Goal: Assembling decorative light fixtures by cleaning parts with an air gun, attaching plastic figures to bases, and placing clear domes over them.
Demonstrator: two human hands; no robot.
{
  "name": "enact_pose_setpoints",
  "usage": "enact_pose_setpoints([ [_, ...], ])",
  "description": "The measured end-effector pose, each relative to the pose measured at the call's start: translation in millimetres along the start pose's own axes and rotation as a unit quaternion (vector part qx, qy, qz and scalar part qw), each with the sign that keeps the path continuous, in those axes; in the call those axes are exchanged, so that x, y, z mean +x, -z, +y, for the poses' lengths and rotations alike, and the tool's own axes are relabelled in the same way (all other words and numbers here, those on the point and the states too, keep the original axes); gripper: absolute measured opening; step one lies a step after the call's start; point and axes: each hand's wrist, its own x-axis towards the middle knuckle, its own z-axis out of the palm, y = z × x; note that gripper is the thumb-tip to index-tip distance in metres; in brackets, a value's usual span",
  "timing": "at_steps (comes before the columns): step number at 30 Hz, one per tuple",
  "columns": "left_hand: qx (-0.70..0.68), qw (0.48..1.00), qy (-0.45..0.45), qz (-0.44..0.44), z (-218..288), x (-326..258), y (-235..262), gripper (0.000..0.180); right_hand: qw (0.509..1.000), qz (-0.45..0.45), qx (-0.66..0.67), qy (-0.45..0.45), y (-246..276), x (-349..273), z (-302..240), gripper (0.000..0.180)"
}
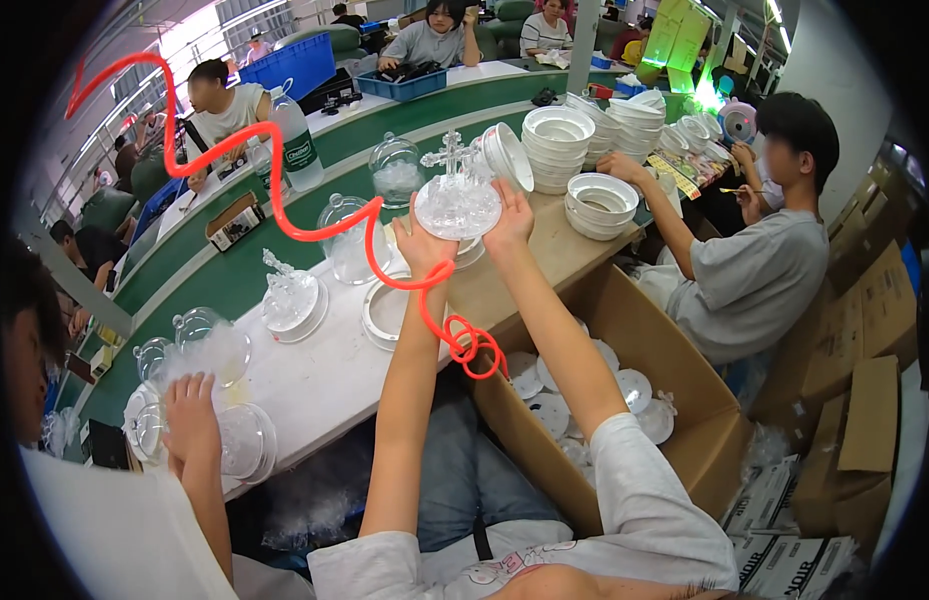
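A clear figurine with an ornate cross [458, 205] on a round base is held up over the near side of the workbench. My left hand [421, 243] supports the base from the left and below, fingers closed against it. On the other side, my right hand [509, 217] grips the base's right edge. A tilted white ring base [508, 158] sits just beyond my right fingertips; whether they touch it I cannot tell. Clear domes [352, 243] stand left of my hands. An open white ring [386, 308] lies beside my left forearm, and another figurine [290, 297] rests farther left.
A red coiled hose [324, 235] hangs across the view and over my left forearm. Stacked white rings [558, 145] stand at right. Below, an open cardboard box [684, 420] holds clear discs [549, 410]. Co-workers sit at both sides; one hand [192, 420] reaches in at left.
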Motion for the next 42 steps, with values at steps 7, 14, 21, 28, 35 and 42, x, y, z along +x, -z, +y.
enact_pose_setpoints([
  [7,0.005,1.000,-0.013,-0.002,0,2,3,0.054,1.000,-0.001,0.004,-0.001,-2,-3,1,0.050],
  [14,0.019,1.000,-0.018,0.001,0,2,-2,0.048,1.000,0.004,0.003,-0.003,-2,-3,3,0.049],
  [21,0.008,0.999,-0.037,-0.023,0,6,-4,0.040,1.000,-0.003,0.004,-0.002,-5,0,4,0.049],
  [28,-0.028,0.998,0.001,-0.048,4,-5,-6,0.037,0.996,-0.034,-0.079,-0.006,10,5,14,0.050],
  [35,0.010,0.999,-0.036,-0.013,8,-57,7,0.043,0.752,-0.318,-0.573,0.075,-2,-22,-50,0.067],
  [42,-0.059,0.998,-0.027,0.023,24,-82,16,0.045,0.635,-0.421,-0.641,-0.091,-55,-39,-29,0.056],
])
